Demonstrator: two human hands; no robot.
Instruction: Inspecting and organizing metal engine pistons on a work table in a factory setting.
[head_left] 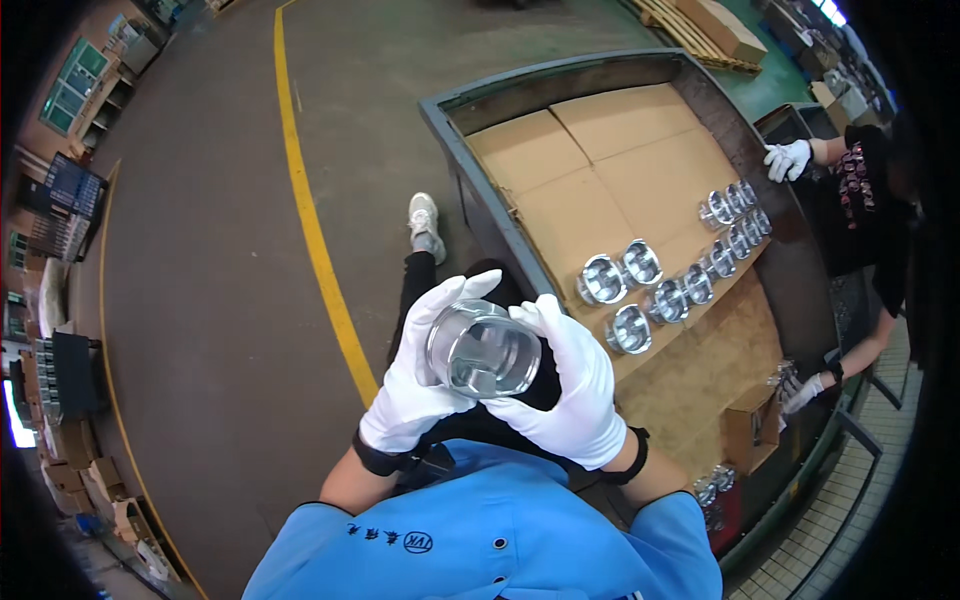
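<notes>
A shiny metal piston (pixel 484 352) is held up in front of my body, its hollow end tilted toward me. My white-gloved left hand (pixel 415 375) is closed around its left side. My right hand (pixel 572 390), also in a white glove, grips the right side, fingertips near the upper rim and thumb near the lower edge. Some of the fingers are hidden behind the piston. To the right, several similar pistons (pixel 628 330) stand in rows on brown cardboard (pixel 640 140) inside a large grey metal bin (pixel 480 190).
Across the bin, a co-worker's gloved hand (pixel 788 160) rests at its far edge; the other hand (pixel 800 393) touches a piston near a small cardboard box (pixel 750 430). More pistons (pixel 714 485) sit near the bin's lower end. A yellow line (pixel 310 210) crosses the floor on the left.
</notes>
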